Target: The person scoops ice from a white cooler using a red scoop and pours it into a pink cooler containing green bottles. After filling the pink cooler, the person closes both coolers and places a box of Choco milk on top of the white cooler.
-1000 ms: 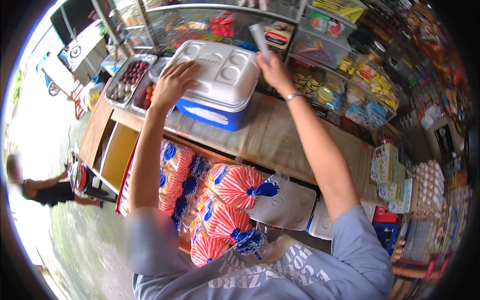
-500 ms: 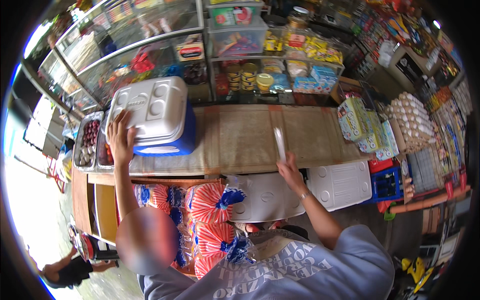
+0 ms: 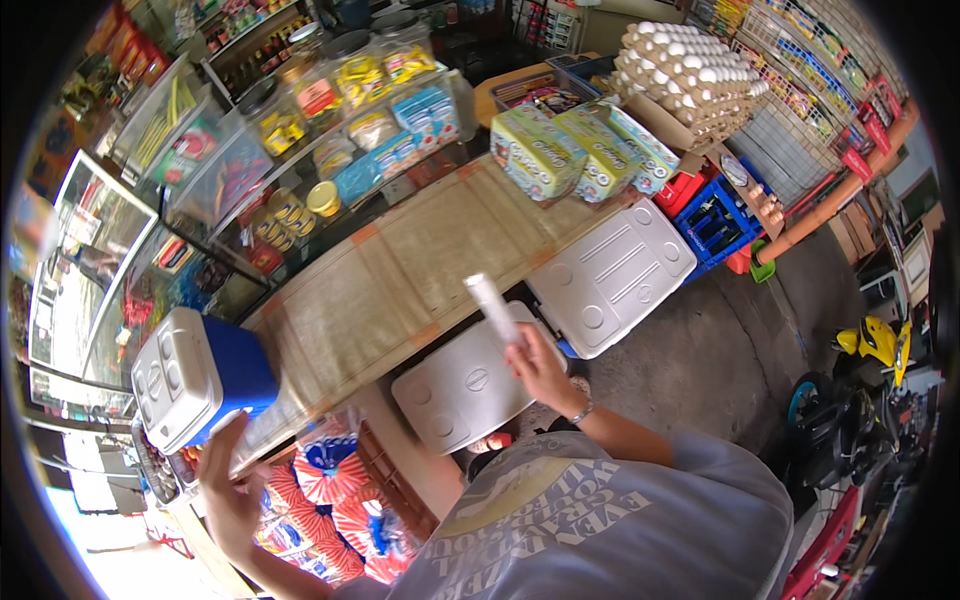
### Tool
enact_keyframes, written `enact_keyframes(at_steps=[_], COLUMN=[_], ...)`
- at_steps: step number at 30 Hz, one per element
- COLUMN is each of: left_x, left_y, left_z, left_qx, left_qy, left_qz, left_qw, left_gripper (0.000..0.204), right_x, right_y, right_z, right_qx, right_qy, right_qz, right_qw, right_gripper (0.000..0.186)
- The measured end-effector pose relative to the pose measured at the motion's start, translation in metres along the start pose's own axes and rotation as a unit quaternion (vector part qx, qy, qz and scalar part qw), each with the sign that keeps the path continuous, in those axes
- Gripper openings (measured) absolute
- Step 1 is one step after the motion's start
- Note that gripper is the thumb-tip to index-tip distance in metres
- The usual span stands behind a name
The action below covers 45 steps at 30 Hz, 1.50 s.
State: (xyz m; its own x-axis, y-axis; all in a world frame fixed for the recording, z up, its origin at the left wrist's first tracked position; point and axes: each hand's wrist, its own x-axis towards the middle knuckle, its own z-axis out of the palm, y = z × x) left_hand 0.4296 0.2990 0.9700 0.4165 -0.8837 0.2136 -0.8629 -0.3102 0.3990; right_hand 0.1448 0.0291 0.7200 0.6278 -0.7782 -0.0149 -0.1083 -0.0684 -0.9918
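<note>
My right hand (image 3: 543, 372) is closed around a narrow white stick-like item (image 3: 492, 305), held above the white lid (image 3: 470, 379) of a chest cooler. Blur keeps me from telling exactly what this item is. My left hand (image 3: 228, 490) is raised at the lower left with its fingers apart and nothing in it. It is between the blue cooler box with a white lid (image 3: 235, 365) and the red-and-white striped bread bags (image 3: 335, 478). The cooler box stands at the left end of the brown-covered counter (image 3: 400, 270).
Green-and-white boxes (image 3: 540, 155) and stacked egg trays (image 3: 690, 75) stand at the counter's right end. Behind it is a glass display case (image 3: 330, 235) with jars on top. A second white cooler lid (image 3: 612, 275) and a blue crate (image 3: 715, 222) lie to the right.
My view has swung to the right. My left hand has come off the cooler box's lid and drawn back toward the bread bags. My right hand still holds the white item.
</note>
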Motion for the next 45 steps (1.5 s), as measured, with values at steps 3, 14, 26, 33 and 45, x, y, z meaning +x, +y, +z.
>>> enact_keyframes(at_steps=[3,14,26,33,45], left_x=[0.011,0.037,0.045,0.107,0.060], left_y=[0.089,0.272,0.282,0.288,0.297], left_z=[0.053,0.335,0.395,0.408,0.450], left_qx=[-0.076,-0.678,-0.632,-0.420,-0.621], left_qy=[-0.116,0.215,0.209,0.079,-0.024], left_qz=[0.071,-0.247,-0.421,-0.331,-0.419], left_qw=[0.988,0.659,0.616,0.841,0.662], left_gripper=[0.060,0.032,0.029,0.046,0.026], right_x=[0.006,0.011,0.184,0.249,0.230], right_y=[-0.030,-0.014,0.074,0.069,0.074], right_z=[-0.016,-0.177,-0.344,-0.316,-0.310], right_qx=[0.040,-0.043,-0.228,-0.291,-0.329], right_qy=[-0.108,-0.376,0.227,0.209,0.221], right_qz=[-0.099,-0.196,-0.268,-0.321,-0.263], right_qw=[0.988,0.905,0.908,0.876,0.879], right_gripper=[0.029,0.030,0.102,0.096,0.100])
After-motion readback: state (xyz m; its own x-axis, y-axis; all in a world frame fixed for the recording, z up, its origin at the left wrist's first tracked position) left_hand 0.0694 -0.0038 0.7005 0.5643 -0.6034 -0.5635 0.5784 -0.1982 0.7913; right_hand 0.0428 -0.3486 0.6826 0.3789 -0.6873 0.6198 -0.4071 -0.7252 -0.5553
